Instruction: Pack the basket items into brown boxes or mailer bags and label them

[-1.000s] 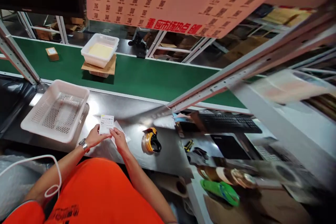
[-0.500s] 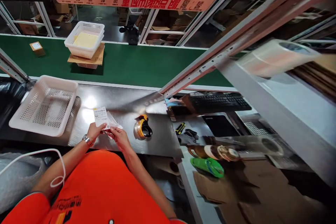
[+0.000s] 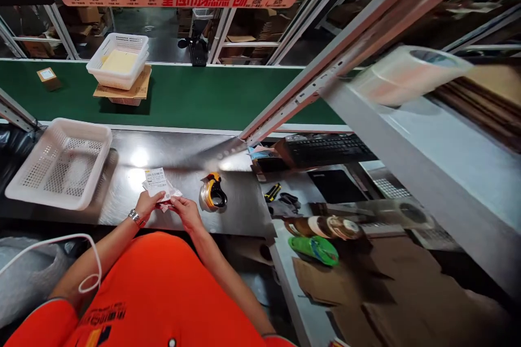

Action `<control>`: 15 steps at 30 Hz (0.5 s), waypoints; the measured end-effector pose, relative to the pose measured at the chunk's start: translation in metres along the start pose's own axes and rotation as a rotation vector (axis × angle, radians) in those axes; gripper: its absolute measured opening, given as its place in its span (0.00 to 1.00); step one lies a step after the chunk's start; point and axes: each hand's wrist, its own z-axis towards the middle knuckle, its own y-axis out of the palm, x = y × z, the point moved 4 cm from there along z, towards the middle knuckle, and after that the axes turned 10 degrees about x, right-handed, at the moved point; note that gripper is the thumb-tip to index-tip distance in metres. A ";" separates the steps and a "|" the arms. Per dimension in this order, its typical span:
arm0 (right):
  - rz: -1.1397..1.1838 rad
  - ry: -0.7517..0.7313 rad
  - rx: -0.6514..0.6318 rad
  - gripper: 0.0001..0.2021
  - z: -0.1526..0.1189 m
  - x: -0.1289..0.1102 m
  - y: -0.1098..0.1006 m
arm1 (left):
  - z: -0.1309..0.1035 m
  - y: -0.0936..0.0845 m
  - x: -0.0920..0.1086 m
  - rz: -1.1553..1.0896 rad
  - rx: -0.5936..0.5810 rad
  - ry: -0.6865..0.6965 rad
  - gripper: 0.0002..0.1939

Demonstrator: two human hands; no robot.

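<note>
A white printed label is pinched in my left hand, its thumb over the lower edge. My right hand is closed on the edge of a crumpled clear plastic bag just right of the label. Both hands are close together above the metal table. To their right lies a yellow and black tape dispenser. A white perforated basket stands on the table to the left, with nothing seen inside.
Beyond the table runs a green belt with stacked white baskets and a small brown box. On the right are a metal post, a keyboard, a green roll and cardboard sheets.
The view has shifted, so the surroundings sit slightly further left. The clear bag has changed shape beside and behind the label. Both hands keep their grip.
</note>
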 end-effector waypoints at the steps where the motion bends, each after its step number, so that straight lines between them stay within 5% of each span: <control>1: -0.012 -0.018 0.019 0.26 0.000 -0.001 -0.004 | 0.000 0.004 0.000 0.048 -0.009 0.010 0.26; 6: -0.057 -0.114 0.121 0.28 -0.001 -0.006 -0.025 | -0.005 0.012 0.013 0.385 0.134 0.264 0.34; 10: -0.093 -0.192 0.164 0.25 -0.011 -0.011 -0.041 | -0.019 0.036 0.034 0.473 -0.115 0.567 0.16; 15: -0.034 -0.221 0.192 0.21 -0.036 -0.012 -0.072 | -0.028 0.074 0.055 0.439 -0.254 0.427 0.23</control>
